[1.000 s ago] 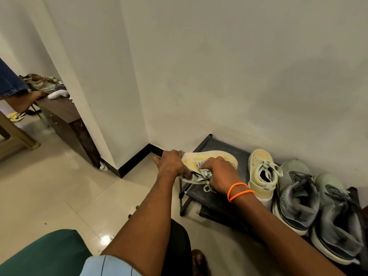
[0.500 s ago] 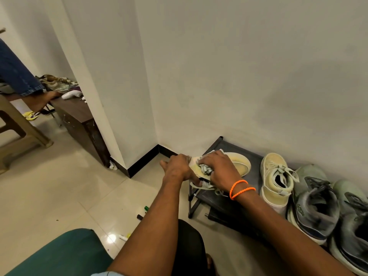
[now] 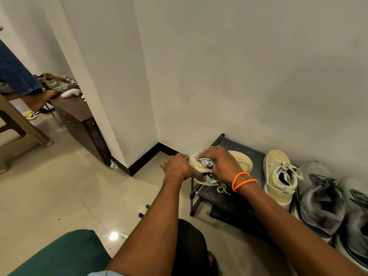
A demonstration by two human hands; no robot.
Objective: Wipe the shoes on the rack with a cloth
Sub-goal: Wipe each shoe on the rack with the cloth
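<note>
Dark rack [image 3: 235, 198] by white wall, left hand [image 3: 177, 168] gripping yellow shoe [image 3: 242, 163], right hand [image 3: 223, 164] fingers bunching cloth [image 3: 206, 163] against it

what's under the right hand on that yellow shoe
A crumpled cloth, pressed against the yellow shoe by the right hand. The hand covers most of the cloth and the shoe's middle.

Plain off-white walls [image 3: 239, 66] meet at a corner with black skirting [image 3: 143, 159]. Glossy beige floor tiles [image 3: 59, 196] reflect a lamp. A dark wooden cabinet [image 3: 79, 118] stands left.
</note>
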